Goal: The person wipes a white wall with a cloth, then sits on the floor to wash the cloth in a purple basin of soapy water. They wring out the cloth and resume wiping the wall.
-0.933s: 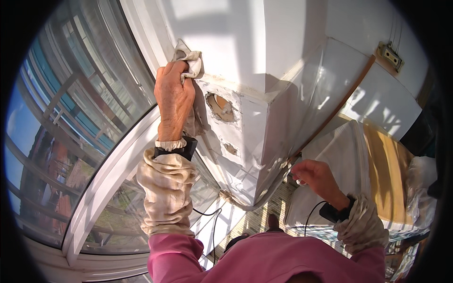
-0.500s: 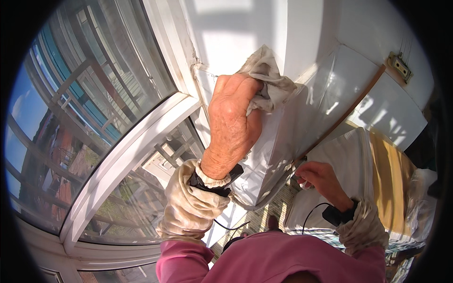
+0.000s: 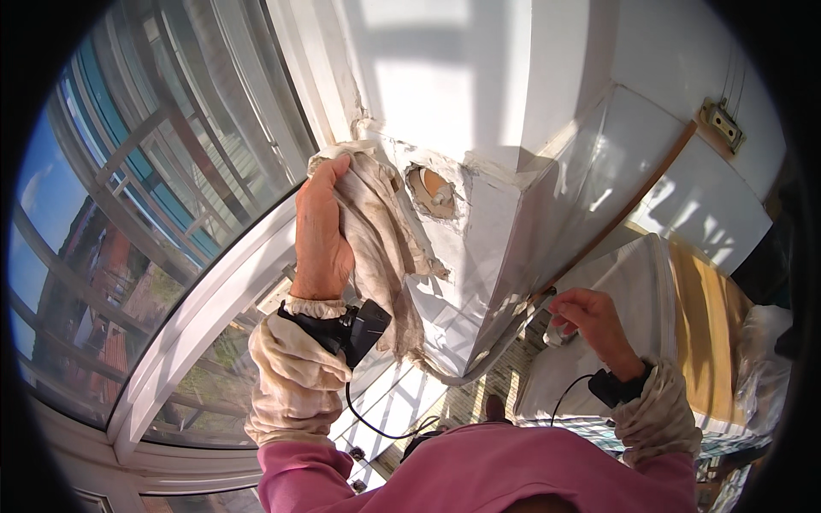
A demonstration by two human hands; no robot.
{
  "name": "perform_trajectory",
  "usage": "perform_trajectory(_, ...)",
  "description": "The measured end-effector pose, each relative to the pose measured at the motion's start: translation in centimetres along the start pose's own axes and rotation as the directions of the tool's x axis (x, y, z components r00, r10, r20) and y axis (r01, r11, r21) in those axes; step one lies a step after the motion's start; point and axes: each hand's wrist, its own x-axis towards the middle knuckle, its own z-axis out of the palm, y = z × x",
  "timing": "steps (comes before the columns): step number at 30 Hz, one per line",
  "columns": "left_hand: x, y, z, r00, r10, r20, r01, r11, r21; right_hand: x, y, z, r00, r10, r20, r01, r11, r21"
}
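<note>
My left hand (image 3: 322, 231) is closed on a crumpled, dirty off-white rag (image 3: 372, 218). It presses the rag to the window frame's edge where the frame meets the white wall, and the cloth hangs down towards the wrist. Just right of the rag, a rough round hole (image 3: 434, 190) opens in the tiled ledge, its rim chipped. My right hand (image 3: 592, 321) hovers lower right, beside the ledge and above a striped mattress-like bundle. Its fingers are curled round a small whitish bit (image 3: 558, 334) too small to name.
A barred window with a white frame (image 3: 201, 321) fills the left side. A grey hose (image 3: 479, 369) curves round the ledge's lower corner. The folded striped bundle (image 3: 637, 291) stands at right, below a brown strip and a wall socket (image 3: 723, 125). A black cable (image 3: 368, 425) hangs from my left wrist.
My left hand has moved left with the rag, from the ledge top to the window frame's edge, uncovering the round hole. My right hand has shifted slightly right.
</note>
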Motion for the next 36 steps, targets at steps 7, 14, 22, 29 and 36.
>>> perform_trajectory(7,4.7,-0.2,2.7,0.579,0.621,0.528,-0.603,-0.109,0.79,-0.6,-0.8,-0.2,0.999,-0.023,0.033,0.024,0.999,-0.027)
perform_trajectory(14,3.8,-2.0,3.4,0.856,0.488,0.169,-0.423,0.476,0.771,-0.5,-0.8,0.2,0.998,-0.039,0.041,0.04,0.999,-0.011)
perform_trajectory(22,-2.3,-5.4,6.8,0.731,0.465,0.5,-0.671,0.356,0.65,-0.3,-0.5,0.3,0.997,-0.058,0.059,0.06,0.998,-0.029)
perform_trajectory(29,-7.2,-8.9,9.0,0.631,0.364,0.686,-0.756,0.489,0.435,0.6,-0.3,-0.3,1.0,-0.019,-0.003,0.019,1.0,-0.023)
perform_trajectory(36,-9.5,-13.1,7.7,0.833,-0.328,0.446,0.31,0.944,0.116,0.0,-1.6,-1.9,0.983,-0.162,-0.085,0.183,0.859,0.478)
